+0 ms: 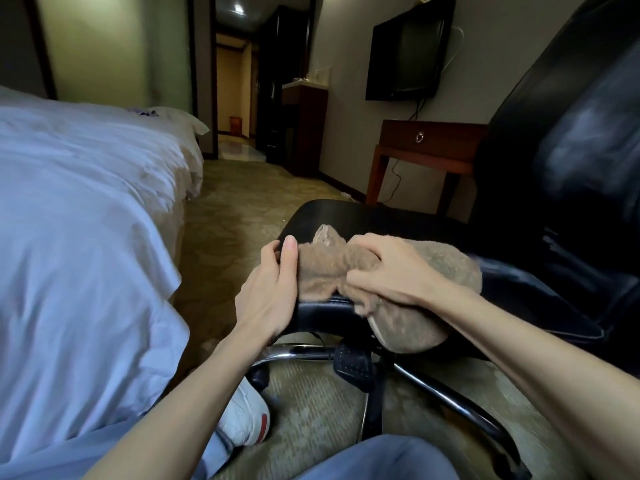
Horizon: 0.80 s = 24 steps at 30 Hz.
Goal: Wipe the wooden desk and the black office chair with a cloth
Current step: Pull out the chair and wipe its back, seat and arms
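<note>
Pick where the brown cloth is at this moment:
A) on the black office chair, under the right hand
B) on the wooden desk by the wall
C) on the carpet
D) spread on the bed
A: the brown cloth lies draped over the black office chair, with the right hand gripping it and the left hand holding the chair's edge beside it.

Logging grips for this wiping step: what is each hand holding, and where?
The right hand grips the brown cloth at its bunched middle; the left hand grips the chair seat at its edge.
</note>
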### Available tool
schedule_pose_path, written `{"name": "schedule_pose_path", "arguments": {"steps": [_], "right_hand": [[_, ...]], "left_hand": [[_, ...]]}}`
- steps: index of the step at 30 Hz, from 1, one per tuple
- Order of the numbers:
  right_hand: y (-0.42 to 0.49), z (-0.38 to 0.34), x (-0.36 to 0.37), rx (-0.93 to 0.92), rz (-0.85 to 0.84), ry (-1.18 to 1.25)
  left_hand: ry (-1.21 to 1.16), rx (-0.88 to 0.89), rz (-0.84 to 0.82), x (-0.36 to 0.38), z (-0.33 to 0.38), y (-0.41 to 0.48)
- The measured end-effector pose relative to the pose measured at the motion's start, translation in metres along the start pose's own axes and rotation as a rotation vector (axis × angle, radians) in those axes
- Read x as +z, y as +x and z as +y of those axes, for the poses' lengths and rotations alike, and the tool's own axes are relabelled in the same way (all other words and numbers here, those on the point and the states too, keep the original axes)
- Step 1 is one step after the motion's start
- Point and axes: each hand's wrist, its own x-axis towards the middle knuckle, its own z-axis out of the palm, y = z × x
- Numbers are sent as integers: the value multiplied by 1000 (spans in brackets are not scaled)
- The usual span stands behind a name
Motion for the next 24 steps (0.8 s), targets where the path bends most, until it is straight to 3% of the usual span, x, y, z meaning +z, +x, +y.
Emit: {"name": "schedule_pose_path", "arguments": {"steps": [3, 6, 11, 12, 14, 18, 21, 24], "right_hand": [[-32, -13, -15, -83, -47, 45], [-41, -18, -44, -43, -124, 70], [8, 3, -78, 14, 334, -301], [20, 11, -81, 54, 362, -316], [51, 33, -85, 160, 264, -326], [95, 70, -64, 416, -170, -286], [105, 94, -35, 537, -153, -164], [100, 104, -10, 572, -167, -225]], "left_hand": [[-133, -62, -12, -5, 2, 3], [-214, -104, -9, -6, 7, 4], [-253, -115, -29, -8, 11, 15], [-246, -92, -35, -8, 12, 17], [-224, -33, -33, -6, 18, 24], [-160, 88, -26, 4, 41, 33], [-105, 159, -40, 17, 56, 37], [31, 234, -66, 27, 58, 32]]}}
